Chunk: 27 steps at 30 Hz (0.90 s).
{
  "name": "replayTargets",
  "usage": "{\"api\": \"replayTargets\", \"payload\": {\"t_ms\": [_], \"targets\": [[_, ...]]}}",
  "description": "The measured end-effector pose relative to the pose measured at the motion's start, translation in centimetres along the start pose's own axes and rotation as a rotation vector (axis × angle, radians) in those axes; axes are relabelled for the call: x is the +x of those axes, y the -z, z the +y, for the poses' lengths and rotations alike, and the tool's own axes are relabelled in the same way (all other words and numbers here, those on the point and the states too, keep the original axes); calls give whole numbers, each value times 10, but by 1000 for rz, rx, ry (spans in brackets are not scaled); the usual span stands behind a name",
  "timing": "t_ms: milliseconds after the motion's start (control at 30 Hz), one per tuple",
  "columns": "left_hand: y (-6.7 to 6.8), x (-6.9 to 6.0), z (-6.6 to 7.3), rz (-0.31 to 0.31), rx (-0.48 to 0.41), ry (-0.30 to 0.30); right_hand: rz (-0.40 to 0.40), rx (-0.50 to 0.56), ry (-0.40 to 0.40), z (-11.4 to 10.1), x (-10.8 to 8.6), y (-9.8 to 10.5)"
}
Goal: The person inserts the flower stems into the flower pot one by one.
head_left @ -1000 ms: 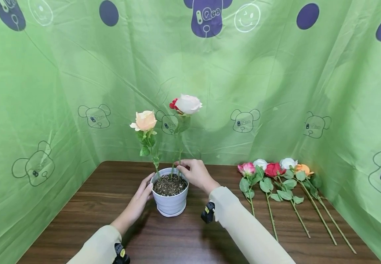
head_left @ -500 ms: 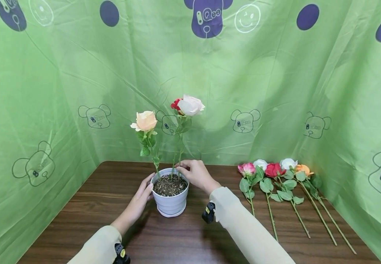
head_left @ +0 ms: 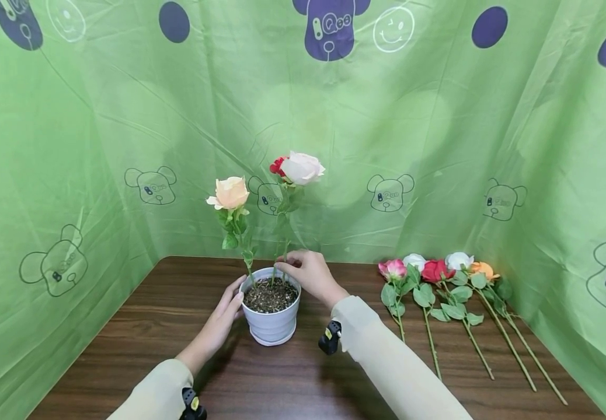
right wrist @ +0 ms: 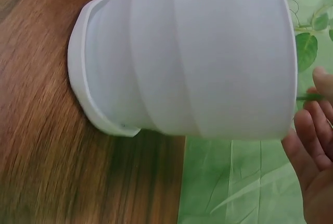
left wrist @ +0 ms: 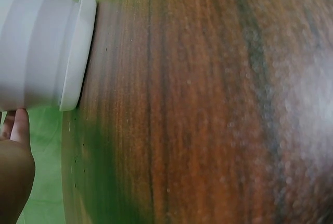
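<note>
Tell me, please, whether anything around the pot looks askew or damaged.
Nothing stands out: the pot stands upright, the soil sits inside its rim, and the loose roses on the table show no visible damage.

A person's left hand (head_left: 218, 321) rests against a white pot (head_left: 271, 326) of soil (head_left: 268, 298) on a wooden table (head_left: 140, 332) as the right hand (head_left: 310, 277) pinches the stem (head_left: 286, 248) of a pale rose (head_left: 304, 169) standing in it. A peach rose (head_left: 230, 193) stands to the left, a red flower (head_left: 277, 166) partly behind the pale one. Five more roses (head_left: 436, 270), pink, white, red, white and orange, lie at right before a green curtain (head_left: 282, 105).
</note>
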<state>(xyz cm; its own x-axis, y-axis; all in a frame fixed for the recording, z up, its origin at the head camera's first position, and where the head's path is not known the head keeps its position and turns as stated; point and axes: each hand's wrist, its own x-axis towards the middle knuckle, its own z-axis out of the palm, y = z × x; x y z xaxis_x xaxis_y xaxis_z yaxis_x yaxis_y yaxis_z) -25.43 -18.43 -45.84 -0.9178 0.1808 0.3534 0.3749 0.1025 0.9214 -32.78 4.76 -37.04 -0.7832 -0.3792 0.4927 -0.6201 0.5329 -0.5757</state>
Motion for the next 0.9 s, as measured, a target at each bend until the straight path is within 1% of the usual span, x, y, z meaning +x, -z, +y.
{"api": "replayTargets", "payload": {"t_ms": [100,233,400,500,633,800,900], "targets": [[0,0,0,0,-4,-3,41,14,-65,-3,2,-3],[-1,0,0,-2,-5,-5,86,17,-105,-5,2,-6],[-2,1,-1,-9,-7,-8,122,26,-77,-2,0,-8],[-1,1,-1,-4,-8,-5,126,26,-74,2,-1,-8],[0,1,-1,-2,-5,-2,105,38,-54,5,-2,-6],[1,0,-1,-1,0,5,63,53,1,5,-4,-5],[1,0,-1,-3,-3,9,51,45,9,5,-4,-4]]}}
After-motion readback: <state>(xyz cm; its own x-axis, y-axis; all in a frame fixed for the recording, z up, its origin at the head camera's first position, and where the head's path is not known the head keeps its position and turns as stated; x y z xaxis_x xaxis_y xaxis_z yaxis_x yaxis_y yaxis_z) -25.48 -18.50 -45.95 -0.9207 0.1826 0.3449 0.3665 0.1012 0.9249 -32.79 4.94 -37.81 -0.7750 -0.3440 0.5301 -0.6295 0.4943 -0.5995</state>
